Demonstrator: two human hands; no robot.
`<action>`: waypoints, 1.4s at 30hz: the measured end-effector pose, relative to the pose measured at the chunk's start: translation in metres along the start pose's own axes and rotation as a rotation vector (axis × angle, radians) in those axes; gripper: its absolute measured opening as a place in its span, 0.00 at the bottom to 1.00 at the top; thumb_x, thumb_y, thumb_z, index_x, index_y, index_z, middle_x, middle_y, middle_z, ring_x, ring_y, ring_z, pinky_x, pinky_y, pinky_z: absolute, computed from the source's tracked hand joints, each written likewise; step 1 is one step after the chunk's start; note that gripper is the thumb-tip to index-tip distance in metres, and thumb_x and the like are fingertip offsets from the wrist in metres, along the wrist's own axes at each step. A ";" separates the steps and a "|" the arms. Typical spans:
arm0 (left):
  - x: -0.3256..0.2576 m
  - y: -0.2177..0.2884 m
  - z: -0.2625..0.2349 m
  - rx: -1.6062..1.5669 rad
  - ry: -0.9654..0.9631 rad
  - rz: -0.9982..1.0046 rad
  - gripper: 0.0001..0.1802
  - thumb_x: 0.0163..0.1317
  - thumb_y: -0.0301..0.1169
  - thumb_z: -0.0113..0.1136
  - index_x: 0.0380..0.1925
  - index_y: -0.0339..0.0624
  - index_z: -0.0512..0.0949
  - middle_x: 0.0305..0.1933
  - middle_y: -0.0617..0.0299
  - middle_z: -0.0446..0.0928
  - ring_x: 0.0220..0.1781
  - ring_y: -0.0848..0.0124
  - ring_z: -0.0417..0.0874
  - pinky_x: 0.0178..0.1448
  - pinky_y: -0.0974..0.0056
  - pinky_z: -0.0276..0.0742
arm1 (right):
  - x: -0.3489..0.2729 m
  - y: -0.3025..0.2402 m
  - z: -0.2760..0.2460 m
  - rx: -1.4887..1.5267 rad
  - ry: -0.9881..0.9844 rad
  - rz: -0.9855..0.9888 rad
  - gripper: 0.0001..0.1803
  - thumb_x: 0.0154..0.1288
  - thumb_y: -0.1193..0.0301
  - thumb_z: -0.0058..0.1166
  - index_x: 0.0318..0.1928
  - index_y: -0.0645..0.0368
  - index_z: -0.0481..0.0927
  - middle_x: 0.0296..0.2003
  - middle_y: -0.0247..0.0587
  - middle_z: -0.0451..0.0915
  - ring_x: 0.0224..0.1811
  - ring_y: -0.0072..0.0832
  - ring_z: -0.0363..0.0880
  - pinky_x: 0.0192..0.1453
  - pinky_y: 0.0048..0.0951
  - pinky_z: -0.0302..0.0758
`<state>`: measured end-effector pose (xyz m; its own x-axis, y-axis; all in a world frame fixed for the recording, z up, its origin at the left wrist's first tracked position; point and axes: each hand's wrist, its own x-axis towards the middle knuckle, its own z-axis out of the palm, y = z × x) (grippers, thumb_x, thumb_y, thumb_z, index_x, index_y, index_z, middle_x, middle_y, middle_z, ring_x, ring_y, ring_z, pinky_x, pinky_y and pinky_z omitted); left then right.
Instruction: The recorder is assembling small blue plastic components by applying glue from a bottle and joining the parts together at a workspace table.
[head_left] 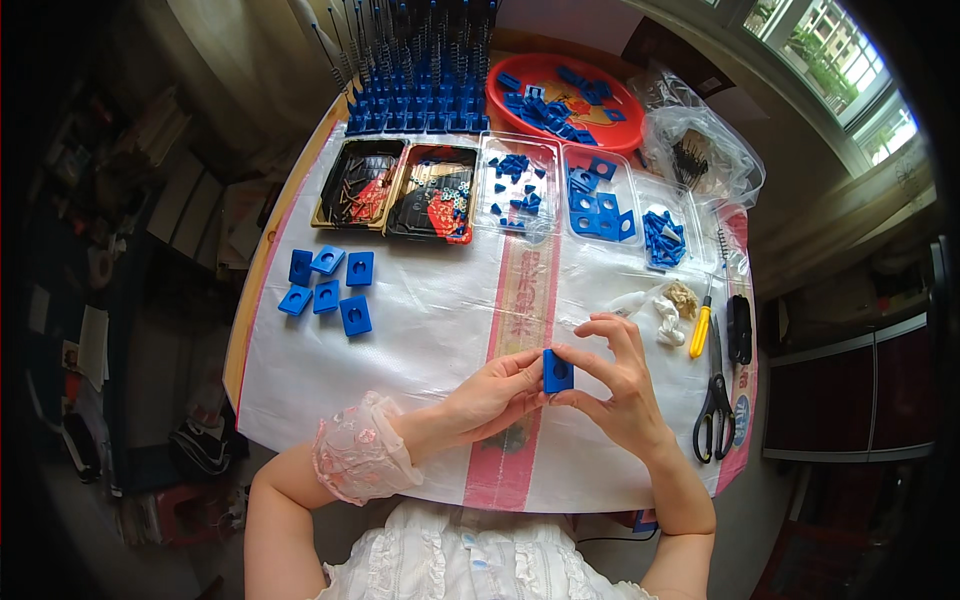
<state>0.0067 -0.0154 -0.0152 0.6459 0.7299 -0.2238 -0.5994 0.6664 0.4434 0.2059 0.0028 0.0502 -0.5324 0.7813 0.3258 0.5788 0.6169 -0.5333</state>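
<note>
Near the front middle of the table, a small blue rectangular plastic piece (pixel 551 380) with a round recess is held up between both hands. My left hand (pixel 497 392) grips its left side with thumb and fingers. The thumb and index finger of my right hand (pixel 622 378) pinch its right edges, while the other fingers are raised and curved. Several similar blue pieces (pixel 326 296) with round recesses lie in a loose group at the left of the table. Whatever sits behind the held piece is hidden by the fingers.
Behind stand black trays of screws (pixel 358 192) and nuts (pixel 440 200), and clear trays of blue parts (pixel 490 170). A red basin (pixel 618 138) and a rack of blue pieces with springs (pixel 415 105) are farther back. A yellow-handled screwdriver (pixel 699 335) and scissors (pixel 713 415) lie right.
</note>
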 end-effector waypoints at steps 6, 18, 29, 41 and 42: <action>0.000 0.000 0.000 0.017 0.003 0.006 0.18 0.76 0.36 0.46 0.60 0.38 0.68 0.48 0.65 0.75 0.47 0.80 0.76 0.55 0.72 0.75 | 0.000 0.000 0.001 0.026 0.001 0.006 0.33 0.38 0.68 0.76 0.52 0.46 0.83 0.51 0.41 0.73 0.61 0.45 0.66 0.65 0.47 0.66; 0.001 0.000 -0.003 0.027 -0.025 0.017 0.18 0.76 0.35 0.46 0.59 0.39 0.69 0.48 0.66 0.75 0.47 0.81 0.76 0.54 0.73 0.75 | 0.000 0.000 0.001 0.015 0.000 0.005 0.31 0.40 0.68 0.74 0.51 0.48 0.83 0.52 0.39 0.72 0.62 0.43 0.66 0.62 0.47 0.66; 0.000 0.000 -0.003 0.038 -0.003 0.005 0.18 0.76 0.36 0.46 0.59 0.39 0.70 0.48 0.66 0.76 0.47 0.80 0.77 0.54 0.73 0.76 | -0.001 0.002 0.002 0.065 0.001 0.009 0.31 0.40 0.67 0.75 0.51 0.48 0.83 0.50 0.40 0.72 0.60 0.43 0.67 0.61 0.46 0.65; 0.000 0.001 0.002 -0.004 0.046 0.018 0.19 0.76 0.37 0.45 0.60 0.39 0.70 0.44 0.67 0.75 0.42 0.81 0.74 0.51 0.74 0.75 | 0.002 -0.016 -0.003 -0.018 0.049 0.055 0.41 0.34 0.65 0.78 0.56 0.54 0.79 0.53 0.43 0.71 0.61 0.45 0.66 0.64 0.46 0.66; 0.001 0.002 0.001 -0.011 0.029 0.024 0.19 0.76 0.37 0.46 0.60 0.39 0.70 0.44 0.67 0.74 0.41 0.81 0.73 0.51 0.74 0.75 | 0.003 -0.016 -0.005 -0.018 0.066 0.043 0.42 0.35 0.64 0.78 0.57 0.53 0.78 0.53 0.42 0.71 0.61 0.44 0.66 0.62 0.46 0.65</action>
<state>0.0068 -0.0142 -0.0133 0.6173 0.7499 -0.2380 -0.6201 0.6499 0.4395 0.1986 -0.0044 0.0636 -0.4657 0.8112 0.3537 0.6113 0.5839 -0.5343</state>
